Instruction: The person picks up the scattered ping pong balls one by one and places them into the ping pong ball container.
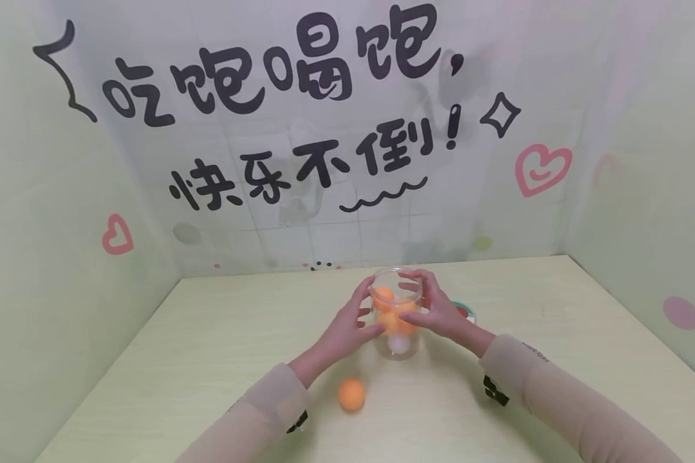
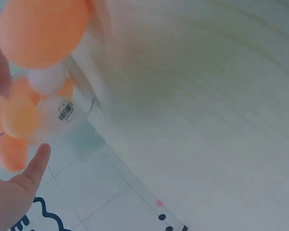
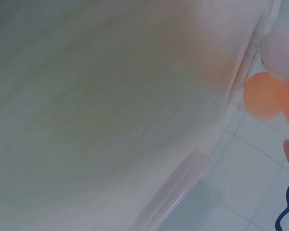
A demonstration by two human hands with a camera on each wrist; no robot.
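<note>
A clear plastic jar (image 1: 395,354) stands upright on the table, with several orange and white ping-pong balls (image 1: 399,343) inside. My left hand (image 1: 343,331) holds the jar's left side, its fingers spread and bent round the wall. On the opposite side my right hand (image 1: 436,310) grips it, thumb across the front and fingers near the rim. One orange ball (image 1: 351,394) lies loose on the table in front of the jar; it looms large in the left wrist view. A white ball (image 2: 62,113) in the jar carries a dark print.
Behind the right hand, a flat round thing (image 1: 465,312) with a green rim and red middle is partly hidden. The pale table (image 1: 208,360) meets a printed wall sheet (image 1: 324,238) at the back, with more sheets on both sides.
</note>
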